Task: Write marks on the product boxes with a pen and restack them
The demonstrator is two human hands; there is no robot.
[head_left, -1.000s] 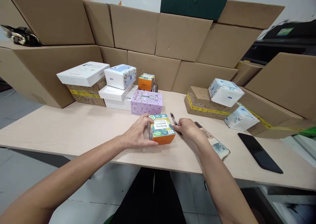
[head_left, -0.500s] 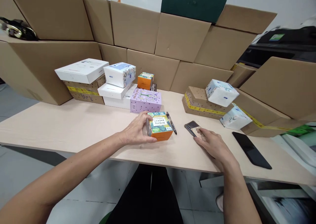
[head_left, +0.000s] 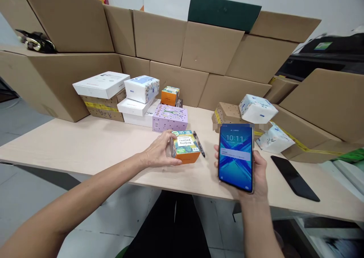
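Observation:
My left hand (head_left: 160, 150) grips the left side of an orange box (head_left: 186, 148) with a green and yellow printed top, which rests on the table. A dark pen (head_left: 199, 144) lies along the right side of that box. Raised above the table, my right hand (head_left: 260, 174) is closed around a smartphone (head_left: 236, 159). Its lit blue screen faces me and shows 10:11; the phone's back is hidden. To the right of this hand lies a flat black slab (head_left: 294, 177) that looks like a phone or small tablet.
Behind the orange box stands a lilac box (head_left: 170, 117), with a second orange box (head_left: 170, 95) farther back. White boxes and a tissue pack (head_left: 142, 88) are stacked at left. Brown boxes and a tissue pack (head_left: 257, 109) stand at right. Cardboard panels (head_left: 176, 79) border the table's back.
My right hand left the pen beside the box, took hold of the phone lying at right, lifted it and turned its now lit screen toward me. My left hand stayed on the box.

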